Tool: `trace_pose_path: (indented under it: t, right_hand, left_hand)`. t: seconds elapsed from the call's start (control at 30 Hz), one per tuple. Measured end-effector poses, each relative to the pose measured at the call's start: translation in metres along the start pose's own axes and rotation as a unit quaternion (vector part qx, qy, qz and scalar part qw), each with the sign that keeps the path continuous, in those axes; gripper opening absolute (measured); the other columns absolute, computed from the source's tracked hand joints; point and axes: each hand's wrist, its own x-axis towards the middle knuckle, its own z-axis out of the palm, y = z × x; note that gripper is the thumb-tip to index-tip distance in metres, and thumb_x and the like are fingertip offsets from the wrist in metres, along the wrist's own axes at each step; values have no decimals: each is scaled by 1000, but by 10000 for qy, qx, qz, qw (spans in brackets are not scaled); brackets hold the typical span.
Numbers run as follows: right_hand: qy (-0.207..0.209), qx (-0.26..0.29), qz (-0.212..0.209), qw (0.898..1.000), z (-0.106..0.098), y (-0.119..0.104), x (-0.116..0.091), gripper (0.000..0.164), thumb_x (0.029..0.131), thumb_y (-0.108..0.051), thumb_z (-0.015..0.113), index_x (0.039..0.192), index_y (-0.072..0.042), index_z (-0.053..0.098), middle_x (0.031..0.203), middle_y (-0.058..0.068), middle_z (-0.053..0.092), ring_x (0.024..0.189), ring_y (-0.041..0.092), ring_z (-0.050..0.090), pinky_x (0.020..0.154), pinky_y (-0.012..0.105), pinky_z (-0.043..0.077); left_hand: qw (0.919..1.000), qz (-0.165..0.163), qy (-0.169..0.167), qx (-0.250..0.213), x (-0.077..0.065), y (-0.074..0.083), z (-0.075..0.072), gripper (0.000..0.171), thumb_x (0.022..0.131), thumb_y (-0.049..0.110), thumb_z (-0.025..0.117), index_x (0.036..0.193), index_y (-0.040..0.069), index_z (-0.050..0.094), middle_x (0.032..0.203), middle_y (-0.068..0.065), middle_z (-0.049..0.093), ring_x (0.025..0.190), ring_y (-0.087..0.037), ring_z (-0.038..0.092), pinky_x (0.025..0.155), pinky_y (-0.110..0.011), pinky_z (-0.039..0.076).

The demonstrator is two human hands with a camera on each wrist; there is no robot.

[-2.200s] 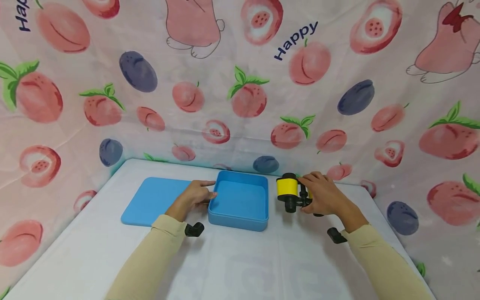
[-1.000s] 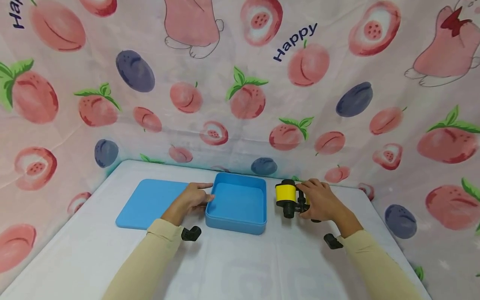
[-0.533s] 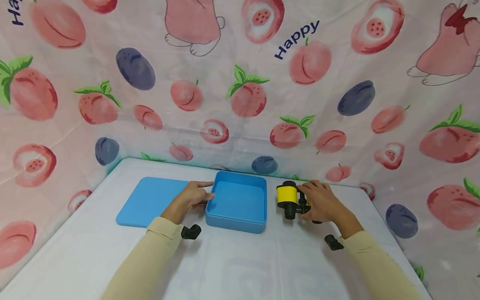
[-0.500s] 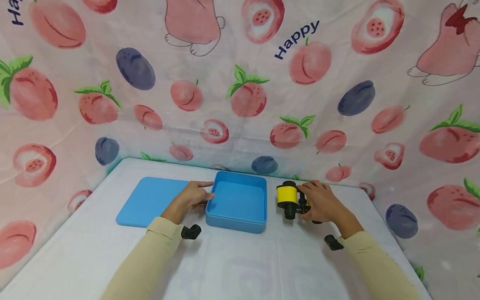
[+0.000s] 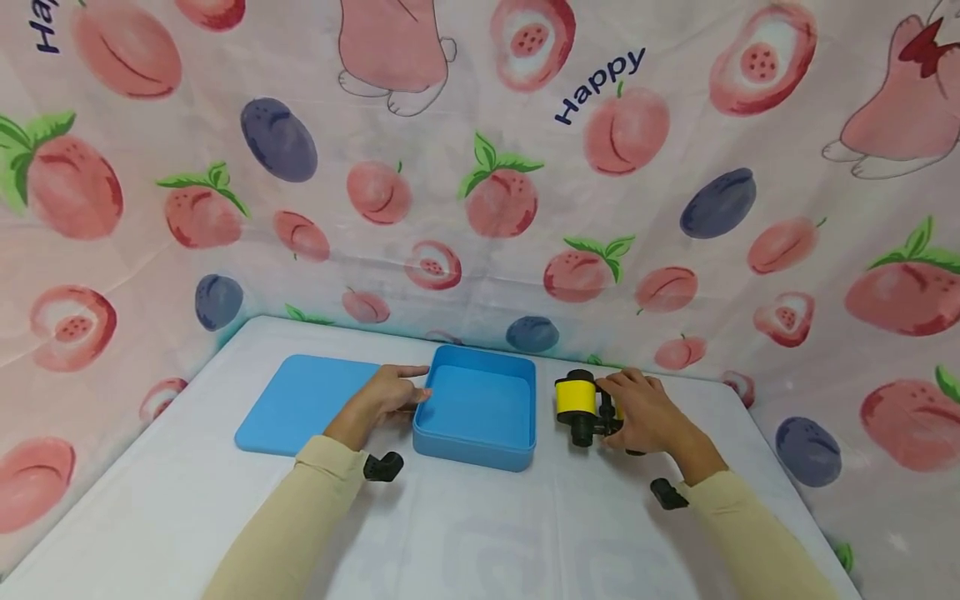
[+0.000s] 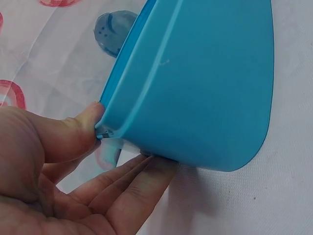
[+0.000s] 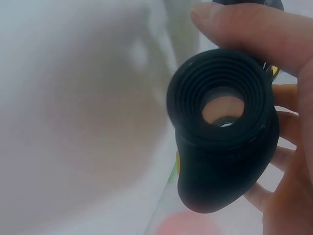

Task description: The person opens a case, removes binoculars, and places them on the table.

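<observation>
A blue open-topped box stands on the white table, nothing visible inside it. My left hand is at its left wall; in the left wrist view the thumb sits on the rim and the fingers rest against the outer side lower down. To the right of the box is a pair of yellow and black binoculars, gripped from the right by my right hand, which covers the right barrel. A black eyepiece faces the right wrist camera, with the fingers curled round that barrel.
Left of the box lies a flat blue lid, partly behind the left hand. A fruit-print curtain rises along the table's back and sides. Black wrist camera mounts stick out near both cuffs.
The right hand and binoculars have shifted a little lower in the head view, relative to the box. The left hand, box and lid stay in place; the head view sways slightly.
</observation>
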Motion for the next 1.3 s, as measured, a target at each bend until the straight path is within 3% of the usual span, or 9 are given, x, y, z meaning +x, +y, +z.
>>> trace_pose_path:
  t: [0.43,0.97,1.17,1.3]
  right_hand:
    - [-1,11,-28,10000,5,1,0,95,71,-42,94,148,-3,55,145,18,59,136,41,45,110,71,37]
    - [19,69,-92,9999,7,0,4,95,71,-41,94,148,-2,54,146,18,59,137,42,45,110,72,37]
    - [-6,91,-61,9999,10,0,3,94,72,-40,94,148,-2,54,146,19,59,137,42,44,109,70,38]
    - [-23,179,-20,9998,14,1,2,94,72,-39,94,148,-1,54,146,19,58,137,42,44,110,71,38]
  left_hand:
    - [10000,-50,51,-24,-1,-1,1,59,101,13,67,157,17,49,144,-24,61,118,-30,69,103,-49,58]
    - [10000,-37,78,-3,0,0,-1,59,102,13,66,157,18,49,144,-23,62,113,-28,70,99,-46,60]
    - [10000,-17,44,-2,1,0,-1,58,102,13,67,157,17,49,143,-23,62,108,-25,69,91,-40,62]
    - [10000,-2,34,-22,1,-1,-1,58,102,13,66,157,17,49,146,-23,60,111,-27,69,96,-44,61]
